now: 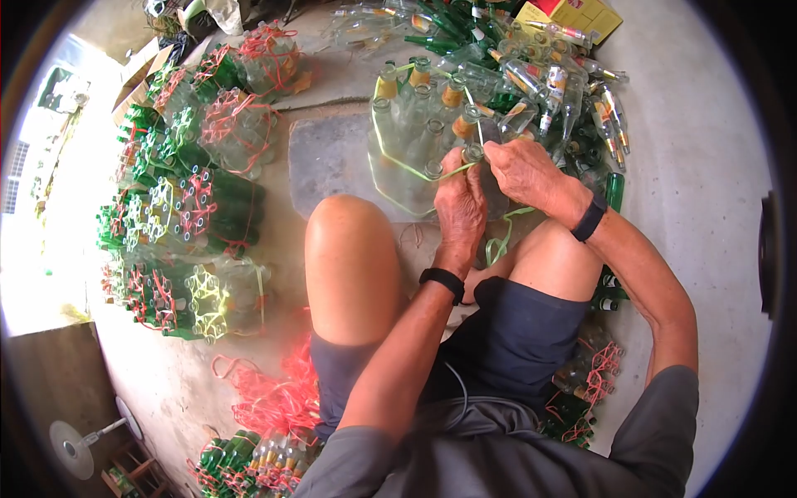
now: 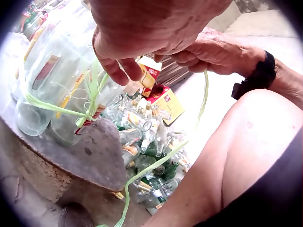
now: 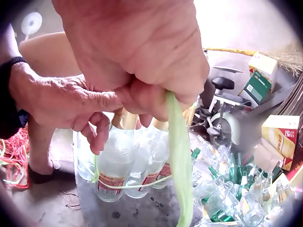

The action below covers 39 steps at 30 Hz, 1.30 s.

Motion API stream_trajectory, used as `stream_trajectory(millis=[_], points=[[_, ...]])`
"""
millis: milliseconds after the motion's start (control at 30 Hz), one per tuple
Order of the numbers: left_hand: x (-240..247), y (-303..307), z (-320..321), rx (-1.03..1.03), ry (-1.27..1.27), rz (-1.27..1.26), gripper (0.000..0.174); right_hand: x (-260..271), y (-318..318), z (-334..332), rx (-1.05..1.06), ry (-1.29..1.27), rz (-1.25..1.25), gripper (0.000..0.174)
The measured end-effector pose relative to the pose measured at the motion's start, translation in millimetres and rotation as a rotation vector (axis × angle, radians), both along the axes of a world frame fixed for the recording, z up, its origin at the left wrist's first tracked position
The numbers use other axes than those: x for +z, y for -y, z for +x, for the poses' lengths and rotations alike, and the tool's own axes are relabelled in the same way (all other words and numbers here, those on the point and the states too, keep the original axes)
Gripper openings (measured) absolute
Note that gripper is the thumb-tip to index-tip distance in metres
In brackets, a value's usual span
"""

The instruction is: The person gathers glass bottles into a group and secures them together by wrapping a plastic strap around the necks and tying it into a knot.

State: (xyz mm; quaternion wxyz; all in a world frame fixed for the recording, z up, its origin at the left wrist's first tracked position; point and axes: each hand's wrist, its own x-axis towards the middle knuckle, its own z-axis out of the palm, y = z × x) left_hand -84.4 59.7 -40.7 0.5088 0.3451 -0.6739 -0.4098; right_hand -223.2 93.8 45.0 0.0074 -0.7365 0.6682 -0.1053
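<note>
A cluster of clear glass bottles (image 1: pixel 407 141) stands upright on a grey slab, with light green plastic twine (image 2: pixel 52 106) running round the bodies and more twine stretched about the necks. At the near right corner my two hands meet over a bottle neck. My right hand (image 1: pixel 535 174) grips the twine; a flat length of it (image 3: pixel 179 161) hangs down from its curled fingers. My left hand (image 1: pixel 461 203) pinches the twine beside the neck, thumb against the right fingers, its other fingers (image 3: pixel 102 127) bent loosely. The pinch itself is partly hidden by the hands.
The grey slab (image 1: pixel 320 166) lies on the floor before the knees. Loose bottles (image 1: pixel 540 83) are heaped at the far right beside a yellow box (image 1: pixel 577 17). Tied bottle bundles (image 1: pixel 232 207) stand along the left. Pink twine (image 1: pixel 278 390) lies by the left thigh.
</note>
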Motion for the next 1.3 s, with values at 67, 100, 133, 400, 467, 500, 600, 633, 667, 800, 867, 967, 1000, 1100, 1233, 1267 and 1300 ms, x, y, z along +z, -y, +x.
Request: stream_trajectory(millis=[67, 100, 133, 400, 467, 500, 600, 633, 667, 800, 867, 967, 1000, 1100, 1233, 1267, 1300], points=[[-0.6, 0.7, -0.4, -0.014, -0.012, 0.014, 0.024, 4.7, -3.1, 4.4, -0.006, -0.028, 0.004, 0.007], [0.3, 0.7, -0.2, -0.013, -0.012, 0.015, 0.024, 6.9, -4.2, 5.8, -0.015, -0.055, 0.007, 0.006], [1.2, 0.0, 0.1, -0.014, -0.007, 0.022, 0.024, 8.3, -5.5, 6.5, -0.015, -0.055, 0.007, 0.006], [4.4, 0.3, 2.3, -0.024, 0.000, 0.030, 0.020, 15.5, -10.9, 18.1, -0.019, -0.186, 0.039, 0.004], [4.1, 1.1, 2.3, -0.027, -0.007, 0.011, 0.018, 16.4, -11.8, 22.0, -0.018, -0.188, 0.044, 0.005], [5.8, 0.9, 2.7, -0.027, -0.007, 0.011, 0.018, 16.6, -12.1, 22.9, -0.018, -0.190, 0.047, 0.005], [10.1, 0.2, 3.4, -0.020, -0.022, 0.013, 0.017, 14.1, -11.9, 23.9, -0.008, -0.188, 0.076, 0.005], [11.0, -0.2, 3.9, -0.013, -0.027, 0.008, 0.018, 13.3, -11.8, 24.1, -0.007, -0.188, 0.078, 0.005], [11.8, -0.6, 4.4, -0.005, -0.032, 0.004, 0.019, 12.3, -11.8, 24.0, -0.003, -0.178, 0.079, 0.006], [15.3, -1.4, 6.2, -0.020, -0.024, 0.067, 0.020, 12.0, -12.1, 25.4, 0.013, -0.164, 0.097, 0.007], [12.4, -0.6, 4.8, -0.028, -0.012, 0.050, 0.023, 11.0, -12.2, 25.4, 0.006, -0.162, 0.108, 0.007], [16.1, -2.1, 5.2, -0.019, -0.009, 0.051, 0.025, 9.6, -13.8, 24.6, 0.004, -0.149, 0.129, 0.008], [15.1, -2.0, 4.7, -0.019, -0.009, 0.053, 0.025, 8.9, -14.4, 24.7, 0.008, -0.136, 0.140, 0.008], [12.7, -2.7, 4.1, -0.002, -0.007, 0.047, 0.027, 9.2, -15.2, 27.3, -0.007, -0.147, 0.153, 0.008], [11.7, -2.7, 4.7, -0.009, 0.013, 0.053, 0.027, 11.8, -16.7, 30.2, -0.012, -0.152, 0.177, 0.008], [11.5, -2.0, 4.3, -0.008, 0.016, 0.052, 0.027, 12.9, -16.7, 31.1, -0.019, -0.146, 0.189, 0.008], [13.4, -1.1, 4.5, -0.005, 0.013, 0.048, 0.027, 13.6, -15.8, 31.5, -0.025, -0.140, 0.199, 0.008]])
